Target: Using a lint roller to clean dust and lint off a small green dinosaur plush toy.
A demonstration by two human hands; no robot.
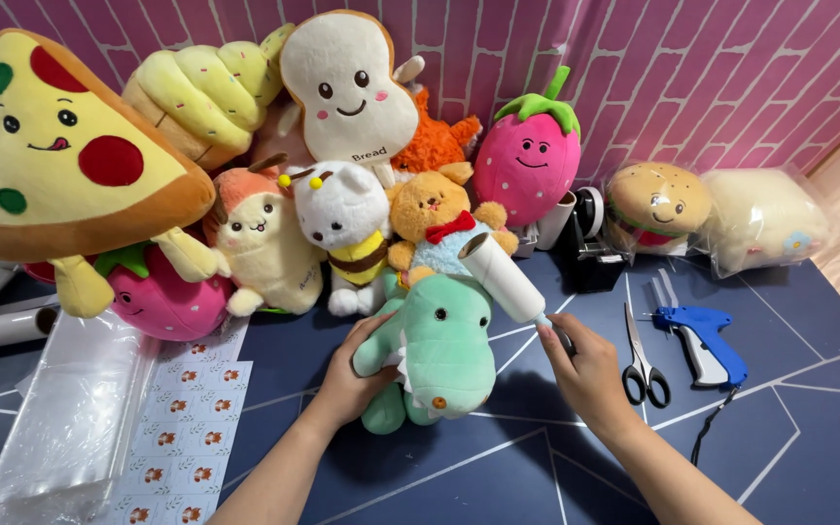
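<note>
A green plush dinosaur stands upright on the dark blue table, facing me. My left hand grips its left side and back. My right hand holds the handle of a white lint roller, whose roll rests against the top of the dinosaur's head.
A row of plush toys stands behind: a pizza slice, a toast, a strawberry, a bagged burger. Scissors and a blue tagging gun lie at right. Sticker sheets and plastic bags lie at left.
</note>
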